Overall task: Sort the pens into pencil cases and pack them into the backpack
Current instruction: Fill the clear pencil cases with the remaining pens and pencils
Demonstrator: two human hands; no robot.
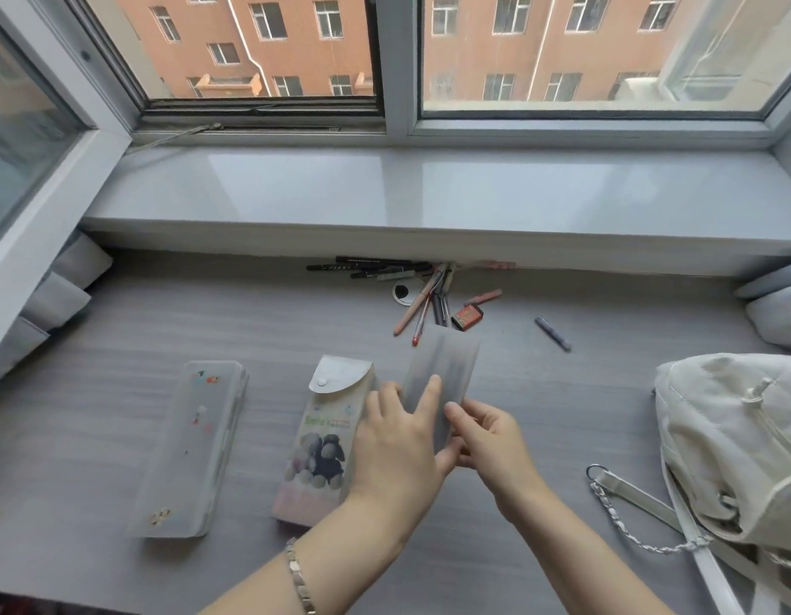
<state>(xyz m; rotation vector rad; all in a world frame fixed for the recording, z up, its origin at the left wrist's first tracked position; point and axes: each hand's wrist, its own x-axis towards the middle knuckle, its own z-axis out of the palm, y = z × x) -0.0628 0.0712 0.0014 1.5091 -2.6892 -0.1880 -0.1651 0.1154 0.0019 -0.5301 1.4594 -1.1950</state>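
Both hands hold a frosted translucent pencil case above the grey desk. My left hand grips its left side with the index finger on top. My right hand pinches its near end. A flap-top pencil case with a sheep picture lies just left of my hands. A clear box pencil case with stickers lies farther left. A pile of pens sits by the sill, with one dark pen apart on the right. A cream backpack rests at the right edge.
A red eraser and a pink pen lie beside the pile. The backpack's strap with a chain and ring trails over the desk. A wide white window sill runs behind. Grey cushions sit far left.
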